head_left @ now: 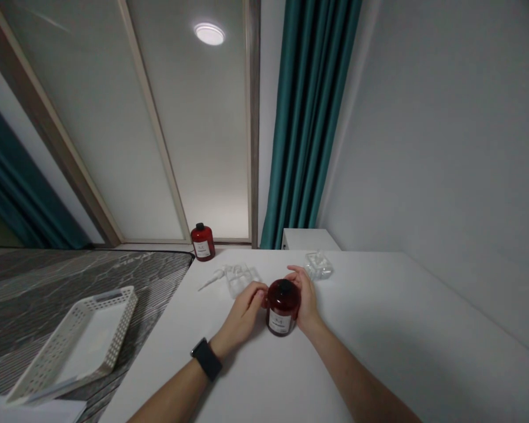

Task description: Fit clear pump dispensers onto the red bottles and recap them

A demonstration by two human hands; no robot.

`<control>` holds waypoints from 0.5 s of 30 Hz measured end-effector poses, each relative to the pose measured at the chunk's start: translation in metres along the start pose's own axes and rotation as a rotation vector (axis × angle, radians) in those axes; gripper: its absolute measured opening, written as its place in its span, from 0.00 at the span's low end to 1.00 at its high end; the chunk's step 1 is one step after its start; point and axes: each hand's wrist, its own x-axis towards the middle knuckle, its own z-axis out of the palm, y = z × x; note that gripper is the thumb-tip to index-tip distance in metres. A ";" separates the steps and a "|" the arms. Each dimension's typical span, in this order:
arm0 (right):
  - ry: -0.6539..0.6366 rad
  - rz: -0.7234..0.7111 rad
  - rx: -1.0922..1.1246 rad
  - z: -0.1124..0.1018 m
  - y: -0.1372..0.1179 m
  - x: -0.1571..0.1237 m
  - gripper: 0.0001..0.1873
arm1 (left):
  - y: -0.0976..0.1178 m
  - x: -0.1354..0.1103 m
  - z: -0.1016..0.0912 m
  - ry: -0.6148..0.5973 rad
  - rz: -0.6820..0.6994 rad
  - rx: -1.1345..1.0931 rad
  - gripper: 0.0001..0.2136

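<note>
A dark red bottle (283, 307) with a black cap and a white label stands on the white table (379, 329), in front of me. My left hand (243, 314) curls against its left side, fingertips touching the bottle. My right hand (305, 299) wraps round its right side. A black watch sits on my left wrist. A second dark red bottle (202, 241) stands at the table's far left corner. Just beyond my left hand lie clear plastic pump parts (235, 276), one with a long white tube. A clear plastic piece (318, 265) lies beyond my right hand.
A white perforated basket (77, 343) rests on a grey patterned mattress (35, 282) to the left. Teal curtains (308, 117) hang behind the table beside a window. A small white box (306, 238) stands behind the table's far edge. A plain wall runs along the right.
</note>
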 end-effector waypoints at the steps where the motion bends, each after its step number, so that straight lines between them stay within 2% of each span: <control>1: 0.012 -0.006 -0.005 -0.001 0.003 0.001 0.18 | 0.000 0.000 0.000 0.004 -0.004 -0.007 0.13; 5: 0.038 -0.029 -0.029 -0.003 0.007 0.003 0.19 | -0.004 0.000 0.001 0.006 -0.014 -0.037 0.14; 9: 0.036 -0.042 -0.045 -0.003 -0.001 0.001 0.17 | -0.004 -0.001 0.000 0.010 -0.022 -0.065 0.16; 15: -0.035 -0.113 -0.062 0.002 -0.010 -0.009 0.21 | 0.002 -0.002 0.000 0.010 -0.006 -0.020 0.14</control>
